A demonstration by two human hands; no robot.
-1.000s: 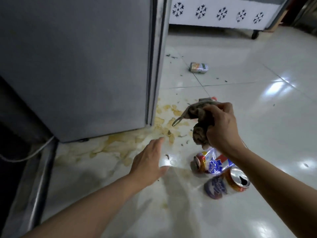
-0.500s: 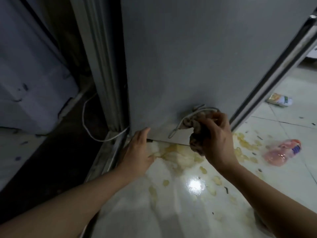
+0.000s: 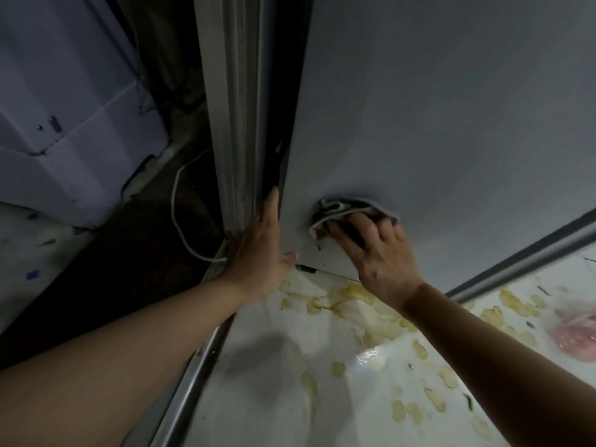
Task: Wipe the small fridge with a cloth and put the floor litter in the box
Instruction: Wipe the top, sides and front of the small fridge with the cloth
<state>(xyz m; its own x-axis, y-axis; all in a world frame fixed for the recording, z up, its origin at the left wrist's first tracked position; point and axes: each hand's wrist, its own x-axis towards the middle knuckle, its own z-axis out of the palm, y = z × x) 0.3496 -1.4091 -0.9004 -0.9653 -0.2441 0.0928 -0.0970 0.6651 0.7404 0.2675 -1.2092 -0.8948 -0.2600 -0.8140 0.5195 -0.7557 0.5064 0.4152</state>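
Note:
The small fridge (image 3: 435,117) is a plain grey panel filling the upper right of the head view. My right hand (image 3: 375,253) presses a crumpled brownish cloth (image 3: 338,209) flat against the fridge's side near its bottom edge. My left hand (image 3: 258,250) lies open with its fingers straight against the fridge's left corner edge, holding nothing. A pink plastic piece of litter (image 3: 577,333) lies on the floor at the right edge, partly cut off. No box is in view.
Yellowish stains (image 3: 364,304) spread over the white tiled floor below the fridge. A white cable (image 3: 180,221) loops in the dark gap left of the fridge. A metal rail (image 3: 193,375) runs along the floor. A pale appliance (image 3: 64,124) stands at the left.
My right hand has moved up and pressed the cloth flat onto the fridge side. My left hand has slid up along the fridge's corner. The view has come closer to the fridge.

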